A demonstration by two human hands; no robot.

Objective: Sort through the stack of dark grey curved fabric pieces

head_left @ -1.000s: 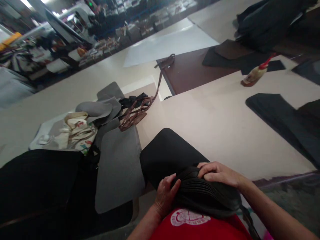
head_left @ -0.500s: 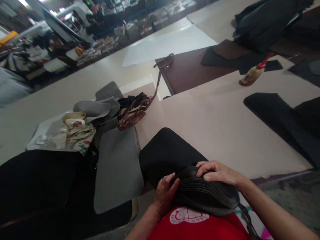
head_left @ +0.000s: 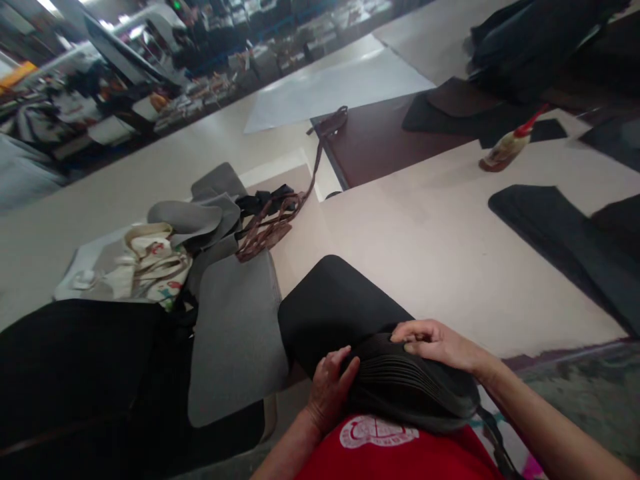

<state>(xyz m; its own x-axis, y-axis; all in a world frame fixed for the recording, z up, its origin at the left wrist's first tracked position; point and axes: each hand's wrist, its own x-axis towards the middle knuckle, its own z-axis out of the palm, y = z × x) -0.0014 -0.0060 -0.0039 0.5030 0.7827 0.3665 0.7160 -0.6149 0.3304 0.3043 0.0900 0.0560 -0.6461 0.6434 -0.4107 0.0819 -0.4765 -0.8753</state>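
Note:
Close to my body, a stack of thin black sheets (head_left: 395, 377) is bent back, its many edges fanned out. My left hand (head_left: 333, 383) grips the stack's left side, thumb apart from the fingers. At the upper edge of the same stack, my right hand (head_left: 437, 343) has fingers and thumb closed on the sheets. Beyond my hands, a flat black sheet with rounded corners (head_left: 340, 297) lies on the table, partly hidden under the bent stack. Left of it rests a stack of grey sheets (head_left: 237, 340).
Brown straps (head_left: 265, 233) and a patterned cloth bag (head_left: 157, 263) lie to the left. A bottle with a red nozzle (head_left: 507, 150) stands on the pale table (head_left: 415, 240). Black pieces (head_left: 555, 233) are at the right, large black material (head_left: 75, 373) at the lower left.
My right fingers have shifted slightly left along the stack's upper edge. The left hand and the other things stay put.

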